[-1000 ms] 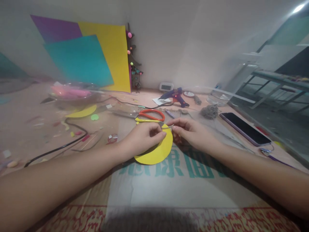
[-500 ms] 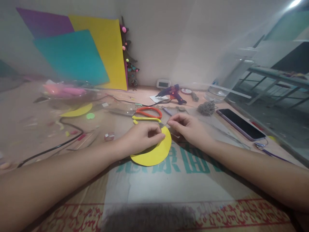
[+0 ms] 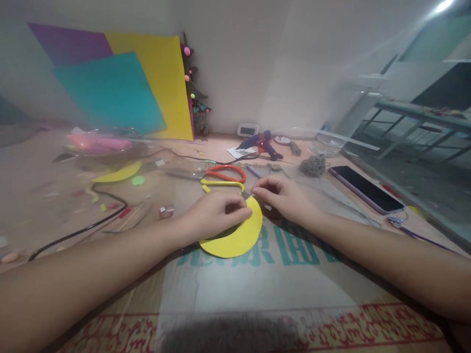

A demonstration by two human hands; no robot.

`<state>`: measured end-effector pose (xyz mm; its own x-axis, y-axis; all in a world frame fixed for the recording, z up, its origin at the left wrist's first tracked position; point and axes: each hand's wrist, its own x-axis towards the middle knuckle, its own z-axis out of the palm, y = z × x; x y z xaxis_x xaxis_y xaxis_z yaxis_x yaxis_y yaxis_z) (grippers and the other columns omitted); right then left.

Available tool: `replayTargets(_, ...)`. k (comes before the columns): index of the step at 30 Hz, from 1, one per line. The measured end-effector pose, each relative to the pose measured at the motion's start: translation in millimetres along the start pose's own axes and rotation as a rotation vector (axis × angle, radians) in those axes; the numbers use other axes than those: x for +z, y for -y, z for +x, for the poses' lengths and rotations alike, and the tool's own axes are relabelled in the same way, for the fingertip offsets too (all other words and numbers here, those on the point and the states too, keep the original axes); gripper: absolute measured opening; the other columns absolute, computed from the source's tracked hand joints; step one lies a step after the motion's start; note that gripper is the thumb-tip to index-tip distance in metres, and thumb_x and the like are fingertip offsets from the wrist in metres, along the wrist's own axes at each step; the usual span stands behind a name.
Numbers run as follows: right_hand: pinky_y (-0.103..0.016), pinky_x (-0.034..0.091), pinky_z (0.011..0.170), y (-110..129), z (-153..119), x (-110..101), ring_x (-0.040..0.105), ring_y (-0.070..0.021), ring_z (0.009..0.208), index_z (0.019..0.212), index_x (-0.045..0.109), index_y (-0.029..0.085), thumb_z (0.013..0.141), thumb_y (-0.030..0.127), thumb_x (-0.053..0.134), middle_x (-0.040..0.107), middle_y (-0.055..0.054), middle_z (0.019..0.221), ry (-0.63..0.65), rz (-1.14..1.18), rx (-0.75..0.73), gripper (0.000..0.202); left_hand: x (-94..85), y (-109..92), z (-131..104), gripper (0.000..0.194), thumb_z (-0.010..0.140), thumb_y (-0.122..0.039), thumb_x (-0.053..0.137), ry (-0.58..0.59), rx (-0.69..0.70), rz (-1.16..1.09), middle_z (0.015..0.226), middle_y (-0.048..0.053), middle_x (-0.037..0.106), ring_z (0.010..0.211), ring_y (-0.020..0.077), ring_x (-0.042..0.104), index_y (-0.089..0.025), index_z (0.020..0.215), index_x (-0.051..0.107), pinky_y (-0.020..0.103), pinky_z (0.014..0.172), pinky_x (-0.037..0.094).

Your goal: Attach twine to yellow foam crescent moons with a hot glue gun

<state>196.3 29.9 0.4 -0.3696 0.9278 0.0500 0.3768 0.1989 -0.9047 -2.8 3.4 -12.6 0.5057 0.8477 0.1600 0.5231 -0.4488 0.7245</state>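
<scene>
Yellow disc (image 3: 235, 245) pinched in L hand (image 3: 217, 212); R hand (image 3: 276, 194) pinched, hold unclear; clear bowl (image 3: 137, 143) w/ pink pcs (image 3: 105, 143).

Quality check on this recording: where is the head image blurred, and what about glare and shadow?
Head view: pink items at left look smeared, the round yellow piece clearer; head view: a bright light glares at top right; head view: a dark shadow lies along the bottom centre.

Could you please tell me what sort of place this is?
Probably a craft worktable indoors. It shows in the dark blue plastic glue gun, the metal scissors with red and yellow handles, and the thin, rounded yellow sheet under the left hand.
</scene>
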Motion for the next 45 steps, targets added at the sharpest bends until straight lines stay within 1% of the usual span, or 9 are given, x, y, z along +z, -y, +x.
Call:
replayTargets(5, -0.021, 0.032, 0.040, -1, 1, -3, 0.039, -0.0074, 0.041, 0.113, 0.061, 0.018, 0.087, 0.035, 0.059, 0.044, 0.009, 0.052, 0.022, 0.051, -0.046, 0.031, 0.0, -1, 1, 0.029, 0.089, -0.037, 0.053, -0.005, -0.042, -0.047, 0.066, -0.003, 0.056, 0.062, 0.0106, 0.049, -0.017, 0.069, 0.059, 0.022, 0.059, 0.034)
replayTargets(7, -0.021, 0.036, 0.042, 0, -1, -5, 0.045, -0.0080, 0.045, 0.119, 0.058, 0.018, 0.090, 0.032, 0.055, 0.052, 0.006, 0.060, -0.014, 0.090, -0.101, 0.032, -0.4, -2, 1, 0.029, 0.089, -0.037, 0.054, -0.005, -0.055, -0.053, 0.066, -0.003, 0.056, 0.061, 0.0103, 0.047, -0.016, 0.068, 0.060, 0.022, 0.058, 0.033)
replayTargets(10, -0.023, 0.043, 0.045, -1, -4, -6, 0.053, -0.0070, 0.052, 0.121, 0.055, 0.021, 0.093, 0.031, 0.052, 0.066, -0.005, 0.100, -0.017, 0.179, -0.188, 0.030, -0.6, -3, 1, 0.029, 0.089, -0.037, 0.053, 0.009, -0.075, -0.062, 0.065, -0.004, 0.055, 0.061, 0.0102, 0.046, -0.016, 0.070, 0.061, 0.023, 0.057, 0.032)
replayTargets(12, -0.024, 0.045, 0.046, -2, -5, -5, 0.054, -0.0054, 0.053, 0.123, 0.052, 0.023, 0.094, 0.031, 0.051, 0.059, -0.008, 0.127, 0.043, 0.235, -0.217, 0.030, -0.4, -3, 1, 0.029, 0.089, -0.037, 0.053, 0.014, -0.084, -0.064, 0.065, -0.004, 0.055, 0.061, 0.0103, 0.046, -0.017, 0.071, 0.062, 0.023, 0.057, 0.032)
replayTargets(16, -0.023, 0.046, 0.050, -3, -7, -2, 0.053, -0.0041, 0.055, 0.129, 0.047, 0.026, 0.095, 0.029, 0.051, 0.051, -0.009, 0.139, 0.179, 0.254, -0.229, 0.035, 0.6, -1, 1, 0.028, 0.089, -0.037, 0.053, 0.019, -0.082, -0.067, 0.066, -0.004, 0.055, 0.062, 0.0103, 0.047, -0.017, 0.072, 0.063, 0.023, 0.057, 0.033)
replayTargets(23, -0.022, 0.046, 0.063, -2, -9, -2, 0.053, -0.0086, 0.073, 0.127, 0.053, 0.023, 0.097, 0.028, 0.047, 0.059, -0.003, 0.103, 0.240, 0.217, -0.194, 0.030, 0.3, 0, 2, 0.027, 0.089, -0.037, 0.054, 0.025, -0.057, -0.058, 0.067, -0.004, 0.057, 0.063, 0.0099, 0.048, -0.017, 0.073, 0.062, 0.023, 0.059, 0.034)
replayTargets(29, -0.020, 0.026, 0.041, -6, -4, 0, 0.035, -0.0062, 0.046, 0.120, 0.055, 0.020, 0.093, 0.041, 0.052, 0.044, 0.006, 0.066, 0.206, 0.276, -0.036, 0.033, 0.9, 1, 2, 0.028, 0.089, -0.038, 0.053, 0.028, -0.073, -0.045, 0.066, -0.004, 0.055, 0.063, 0.0102, 0.047, -0.017, 0.072, 0.062, 0.023, 0.057, 0.033)
replayTargets(38, -0.025, 0.034, 0.052, -2, 1, -3, 0.045, -0.0107, 0.057, 0.078, 0.061, 0.016, 0.088, 0.050, 0.055, 0.052, 0.000, 0.068, 0.142, -0.042, -0.157, 0.036, 1.2, -2, 1, 0.029, 0.089, -0.036, 0.052, 0.011, -0.077, -0.051, 0.065, -0.003, 0.054, 0.062, 0.0104, 0.046, -0.016, 0.070, 0.061, 0.023, 0.057, 0.032)
replayTargets(45, -0.024, 0.036, 0.055, -3, 0, -3, 0.047, -0.0107, 0.060, 0.076, 0.059, 0.016, 0.088, 0.042, 0.056, 0.052, -0.001, 0.075, 0.182, -0.037, -0.180, 0.028, 1.3, -3, 1, 0.030, 0.089, -0.037, 0.052, 0.005, -0.089, -0.066, 0.065, -0.004, 0.051, 0.061, 0.0101, 0.044, -0.016, 0.068, 0.058, 0.023, 0.055, 0.030)
